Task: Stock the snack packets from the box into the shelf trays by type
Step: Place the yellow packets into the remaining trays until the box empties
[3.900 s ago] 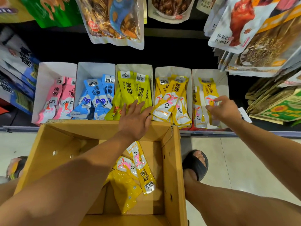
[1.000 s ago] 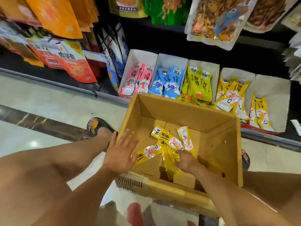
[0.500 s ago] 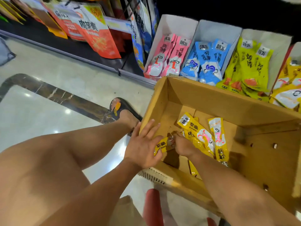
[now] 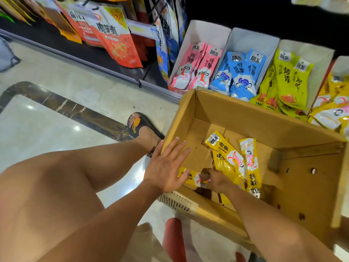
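Note:
A cardboard box (image 4: 245,118) stands on the floor before the shelf trays. Several yellow snack packets (image 4: 228,157) lie on its bottom. My right hand (image 4: 217,179) is down inside the box and pinches one yellow packet (image 4: 190,178) near the box's near-left corner. My left hand (image 4: 166,167) rests flat with straight fingers on the box's left wall rim, partly covering that packet. On the shelf, white trays hold pink packets (image 4: 194,67), blue packets (image 4: 239,72), green-yellow packets (image 4: 287,80) and yellow packets (image 4: 332,108).
Large orange and red snack bags (image 4: 113,36) lean on the shelf to the left. My left foot in a sandal (image 4: 139,127) stands on the tiled floor beside the box. A red stool part (image 4: 172,241) shows below the box.
The view has swung left and down. My right hand has gone from the rightmost tray into the box and taken hold of a yellow packet. My left hand moved to the box's left wall.

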Demonstrator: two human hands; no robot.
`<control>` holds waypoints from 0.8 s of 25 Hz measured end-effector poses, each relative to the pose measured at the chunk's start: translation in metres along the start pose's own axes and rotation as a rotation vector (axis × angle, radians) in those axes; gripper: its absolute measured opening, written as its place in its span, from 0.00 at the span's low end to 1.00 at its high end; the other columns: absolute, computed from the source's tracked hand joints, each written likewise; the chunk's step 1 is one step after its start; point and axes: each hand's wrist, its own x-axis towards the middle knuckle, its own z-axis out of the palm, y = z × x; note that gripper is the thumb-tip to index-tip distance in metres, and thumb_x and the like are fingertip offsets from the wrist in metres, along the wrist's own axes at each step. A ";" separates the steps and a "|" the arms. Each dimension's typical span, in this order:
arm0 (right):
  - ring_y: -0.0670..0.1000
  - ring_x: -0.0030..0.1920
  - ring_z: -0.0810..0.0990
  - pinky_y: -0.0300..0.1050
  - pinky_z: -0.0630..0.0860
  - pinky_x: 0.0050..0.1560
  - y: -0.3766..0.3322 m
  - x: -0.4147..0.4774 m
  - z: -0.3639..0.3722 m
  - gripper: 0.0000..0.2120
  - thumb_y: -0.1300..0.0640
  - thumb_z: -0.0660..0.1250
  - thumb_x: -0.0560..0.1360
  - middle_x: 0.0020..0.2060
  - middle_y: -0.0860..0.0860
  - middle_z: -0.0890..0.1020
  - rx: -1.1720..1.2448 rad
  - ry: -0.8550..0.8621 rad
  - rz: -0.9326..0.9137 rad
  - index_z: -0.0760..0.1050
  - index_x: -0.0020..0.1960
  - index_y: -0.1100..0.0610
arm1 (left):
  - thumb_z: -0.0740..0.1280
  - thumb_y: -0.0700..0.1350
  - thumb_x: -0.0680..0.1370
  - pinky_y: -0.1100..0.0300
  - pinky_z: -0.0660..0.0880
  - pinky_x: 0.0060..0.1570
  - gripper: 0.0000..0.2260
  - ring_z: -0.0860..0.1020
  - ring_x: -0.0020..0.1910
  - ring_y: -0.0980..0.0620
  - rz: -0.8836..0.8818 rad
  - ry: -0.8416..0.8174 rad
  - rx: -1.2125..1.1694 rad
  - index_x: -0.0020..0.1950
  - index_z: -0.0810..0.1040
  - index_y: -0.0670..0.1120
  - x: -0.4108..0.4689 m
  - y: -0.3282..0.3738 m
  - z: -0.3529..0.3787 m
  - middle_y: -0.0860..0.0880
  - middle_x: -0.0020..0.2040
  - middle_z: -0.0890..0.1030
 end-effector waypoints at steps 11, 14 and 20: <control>0.54 0.54 0.81 0.46 0.78 0.52 0.014 -0.018 -0.007 0.10 0.56 0.63 0.77 0.50 0.54 0.84 -0.205 0.039 0.026 0.83 0.49 0.57 | 0.52 0.66 0.82 0.37 0.52 0.77 0.30 0.47 0.83 0.49 0.011 0.019 -0.013 0.80 0.64 0.54 -0.002 -0.001 0.001 0.51 0.82 0.60; 0.54 0.39 0.78 0.48 0.76 0.41 0.028 -0.029 -0.019 0.12 0.56 0.63 0.75 0.36 0.55 0.79 -0.062 0.091 0.016 0.78 0.38 0.62 | 0.48 0.66 0.82 0.37 0.50 0.78 0.31 0.45 0.83 0.50 0.006 0.006 -0.034 0.82 0.60 0.55 -0.001 0.000 0.000 0.52 0.83 0.57; 0.48 0.29 0.75 0.39 0.70 0.28 0.013 -0.089 -0.063 0.13 0.60 0.64 0.80 0.33 0.52 0.73 0.492 0.221 0.035 0.75 0.37 0.56 | 0.46 0.66 0.82 0.38 0.47 0.79 0.29 0.51 0.83 0.52 -0.034 0.061 -0.095 0.78 0.67 0.56 0.000 0.005 -0.003 0.53 0.81 0.64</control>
